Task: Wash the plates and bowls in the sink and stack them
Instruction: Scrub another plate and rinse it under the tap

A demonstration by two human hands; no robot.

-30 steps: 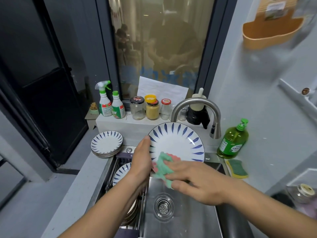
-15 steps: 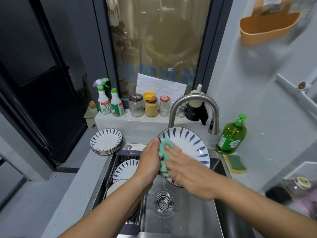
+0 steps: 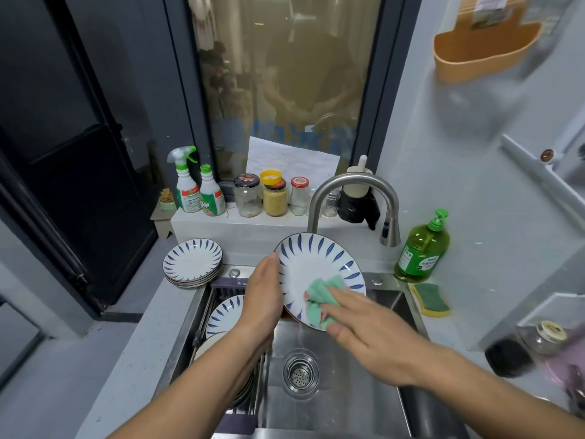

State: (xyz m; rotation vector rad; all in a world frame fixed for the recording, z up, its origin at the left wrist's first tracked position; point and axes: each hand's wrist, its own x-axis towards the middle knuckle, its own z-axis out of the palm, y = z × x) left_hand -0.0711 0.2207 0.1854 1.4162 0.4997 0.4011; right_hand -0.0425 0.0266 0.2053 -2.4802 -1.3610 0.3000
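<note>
In the head view, the plate (image 3: pixel 311 264) is held up over the sink (image 3: pixel 332 410), near the sink's back edge and just in front of the faucet (image 3: pixel 351 185). The left hand (image 3: pixel 264 299) clamps its left rim, with the thumb on the front; its fingers are hidden behind the plate. The right hand (image 3: pixel 373 337) lies flat, fingers straight and together, pressing a green cloth (image 3: pixel 321 299) onto the lower right of the plate's face. To do this wiping step well, I would hold the left grip firm against the cloth's push and sweep from the centre out to the blue-streaked rim. I would then turn the plate in the grip so that the strip under the thumb gets wiped too. The plate should stay low over the basin, so that a slip drops it only a short way. The plate stands on edge and tilted, its face towards the person and its back towards the faucet. Being round, it has no real long axis, and its top rim leans away. More plates (image 3: pixel 226 312) wait in the rack along the sink's left edge. A stack of plates (image 3: pixel 193 263) sits on the counter by the sink's back left corner.
</note>
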